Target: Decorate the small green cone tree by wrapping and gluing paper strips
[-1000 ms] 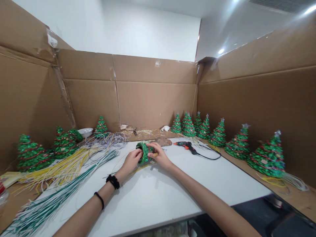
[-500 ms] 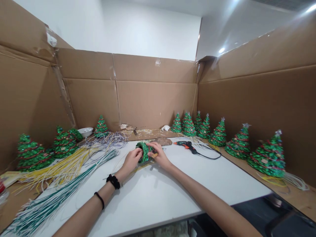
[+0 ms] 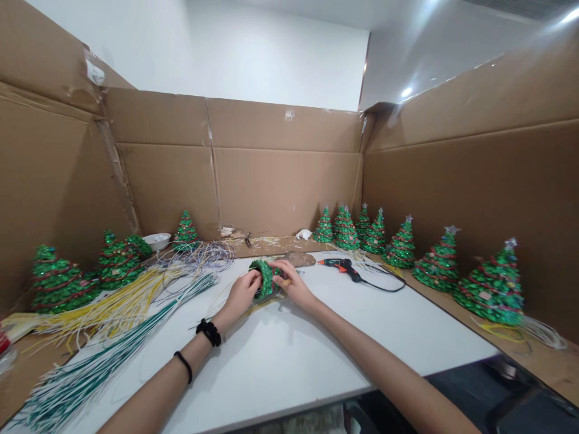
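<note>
Near the middle of the white table [image 3: 280, 355], a small green Christmas tree [image 3: 268, 282] lies tipped on its side, its hollow base facing left. My left hand [image 3: 246, 289] is closed at that base, with fingertips reaching into the opening. On the other side, my right hand [image 3: 292, 283] is closed around the tree's body. A small yellowish-orange piece shows at the right fingers; what it is I cannot make out. Thin wires trail from the tree to the left. Just behind the hands lies a flat brown stone-like piece [image 3: 301, 259].
A glue gun [image 3: 344, 266] with a black cord lies right of the hands. Bundles of green-white wires [image 3: 117, 355] and yellow-white wires [image 3: 122, 301] spread at left. Decorated trees [image 3: 436, 259] line the right side, others stand left beside a white bowl [image 3: 157, 242]. Cardboard walls [image 3: 284, 181] surround the table.
Both hands stay at the tree with almost the same grip. Only very slight shifts of the left wrist and fingers show.
</note>
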The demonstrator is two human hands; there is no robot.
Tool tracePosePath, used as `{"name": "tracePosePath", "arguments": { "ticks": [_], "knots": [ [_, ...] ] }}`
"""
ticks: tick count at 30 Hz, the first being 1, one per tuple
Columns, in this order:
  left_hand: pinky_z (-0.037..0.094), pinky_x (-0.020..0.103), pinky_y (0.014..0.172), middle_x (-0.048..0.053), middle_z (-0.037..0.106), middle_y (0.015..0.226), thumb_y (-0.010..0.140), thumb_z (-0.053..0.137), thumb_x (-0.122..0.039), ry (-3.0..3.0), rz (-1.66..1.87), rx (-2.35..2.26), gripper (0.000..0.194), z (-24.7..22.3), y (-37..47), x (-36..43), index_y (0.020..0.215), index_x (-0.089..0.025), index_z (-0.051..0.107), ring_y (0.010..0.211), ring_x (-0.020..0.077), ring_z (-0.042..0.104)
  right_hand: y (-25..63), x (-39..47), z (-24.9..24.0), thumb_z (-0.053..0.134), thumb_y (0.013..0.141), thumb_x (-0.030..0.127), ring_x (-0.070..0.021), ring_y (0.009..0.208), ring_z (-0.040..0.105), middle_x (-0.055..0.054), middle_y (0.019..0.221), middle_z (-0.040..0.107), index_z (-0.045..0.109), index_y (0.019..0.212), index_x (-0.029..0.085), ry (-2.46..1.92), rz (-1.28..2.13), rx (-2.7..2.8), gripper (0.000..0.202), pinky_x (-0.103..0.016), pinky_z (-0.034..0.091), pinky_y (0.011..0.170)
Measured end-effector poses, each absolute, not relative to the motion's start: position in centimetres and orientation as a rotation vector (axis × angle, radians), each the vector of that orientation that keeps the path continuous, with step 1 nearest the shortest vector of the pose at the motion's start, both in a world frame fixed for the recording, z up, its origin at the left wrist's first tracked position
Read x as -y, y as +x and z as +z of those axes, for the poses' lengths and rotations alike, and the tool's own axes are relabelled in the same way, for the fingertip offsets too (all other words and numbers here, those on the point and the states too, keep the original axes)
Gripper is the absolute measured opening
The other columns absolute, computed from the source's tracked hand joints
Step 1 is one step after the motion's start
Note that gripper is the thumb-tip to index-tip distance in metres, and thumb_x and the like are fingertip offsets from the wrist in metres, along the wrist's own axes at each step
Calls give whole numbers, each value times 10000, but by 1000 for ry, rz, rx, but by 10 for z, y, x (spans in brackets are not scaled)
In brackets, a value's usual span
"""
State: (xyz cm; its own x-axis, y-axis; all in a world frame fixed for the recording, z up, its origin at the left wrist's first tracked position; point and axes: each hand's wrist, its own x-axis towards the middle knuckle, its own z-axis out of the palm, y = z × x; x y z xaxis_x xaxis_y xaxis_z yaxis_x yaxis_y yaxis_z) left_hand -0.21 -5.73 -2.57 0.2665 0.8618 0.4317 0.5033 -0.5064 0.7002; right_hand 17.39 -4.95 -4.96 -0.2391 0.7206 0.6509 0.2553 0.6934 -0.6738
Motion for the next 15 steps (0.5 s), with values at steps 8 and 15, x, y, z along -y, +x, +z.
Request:
{"name": "tracePosePath", "arguments": {
  "ticks": [8,15],
  "knots": [
    [357,258,600,8,559,642,780,393,-366,2096,1138,-1220,253,-27,-2,57,684,-179,533,627,153,489,173,53,-44,407,904,478,-205,1105,489,-81,1117,546,622,1081,245,-749,500,1795,363,-379,352,998],
    [355,255,606,7,564,659,792,394,-338,2131,1147,-1189,234,-27,-3,56,677,-180,522,636,150,491,181,63,-34,329,913,499,-163,691,538,-24,731,561,561,797,203,-865,356,1356,393,-296,444,683]
  ]
}}
